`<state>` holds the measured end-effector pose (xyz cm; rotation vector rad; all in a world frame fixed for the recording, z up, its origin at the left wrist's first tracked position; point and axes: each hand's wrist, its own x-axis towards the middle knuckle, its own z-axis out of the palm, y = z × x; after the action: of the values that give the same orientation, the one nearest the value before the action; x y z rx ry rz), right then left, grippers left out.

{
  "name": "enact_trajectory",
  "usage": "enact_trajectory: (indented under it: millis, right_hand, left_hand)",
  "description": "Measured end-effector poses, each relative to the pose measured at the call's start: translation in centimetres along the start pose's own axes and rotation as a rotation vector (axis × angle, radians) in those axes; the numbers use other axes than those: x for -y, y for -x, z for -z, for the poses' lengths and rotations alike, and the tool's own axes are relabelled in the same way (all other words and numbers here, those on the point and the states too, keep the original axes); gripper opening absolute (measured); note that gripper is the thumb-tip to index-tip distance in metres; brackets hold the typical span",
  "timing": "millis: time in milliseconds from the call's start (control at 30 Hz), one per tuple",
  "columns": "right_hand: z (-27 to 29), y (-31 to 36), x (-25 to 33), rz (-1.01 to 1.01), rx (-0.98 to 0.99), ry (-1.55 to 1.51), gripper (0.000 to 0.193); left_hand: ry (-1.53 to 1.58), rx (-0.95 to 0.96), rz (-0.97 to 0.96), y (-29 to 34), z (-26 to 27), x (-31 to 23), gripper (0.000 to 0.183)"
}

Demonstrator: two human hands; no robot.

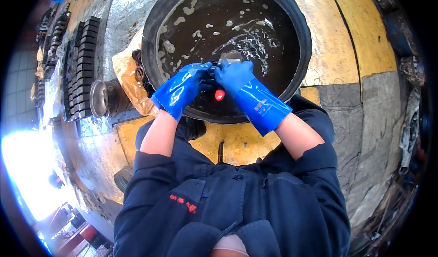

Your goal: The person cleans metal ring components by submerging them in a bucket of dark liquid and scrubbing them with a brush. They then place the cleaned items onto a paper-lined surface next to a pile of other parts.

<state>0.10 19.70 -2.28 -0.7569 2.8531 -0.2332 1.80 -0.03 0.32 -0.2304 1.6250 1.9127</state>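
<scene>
Both my hands wear long blue rubber gloves and meet above the near half of a wide black tub (305,51) of dark, foamy liquid. My right hand (233,76) is closed round what looks like a flat brush (232,56). Its greyish head and metal band show beyond the fingers, and a red handle end (220,95) sticks out on the near side. Close beside it, my left hand (194,76) is curled round a small dark part (209,76). Fingers and shadow hide most of that part, so its kind cannot be made out.
Left of the tub, brown paper (125,67) lies under dark rings (138,73). A round metal cylinder (99,98) and a row of black ribbed blocks (86,65) stand farther left. Yellow and grey plates (337,51) cover the floor. Dark metal parts (406,133) line the right edge.
</scene>
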Motion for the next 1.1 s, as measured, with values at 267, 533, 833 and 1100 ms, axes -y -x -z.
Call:
enact_trajectory:
  millis: [267, 533, 833, 1100]
  right_hand:
    - [-0.5, 0.9, -5.6, -0.272, -0.206, -0.433, 0.014]
    - [4.4, 1.4, -0.6, 0.275, -0.31, -0.325, 0.02]
    - [2.6, 1.0, -2.7, -0.073, -0.431, -0.513, 0.013]
    - [4.0, 0.2, -0.8, 0.067, -0.351, -0.354, 0.023]
  left_hand:
    - [-0.103, -0.261, -0.112, 0.0, 0.0, -1.5, 0.038]
    - [-0.172, -0.14, -0.187, -0.1, 0.2, -0.9, 0.038]
    - [-0.149, -0.229, -0.085, -0.8, -1.2, -1.8, 0.037]
    - [-0.381, -0.212, -0.238, -1.0, 0.9, -0.6, 0.041]
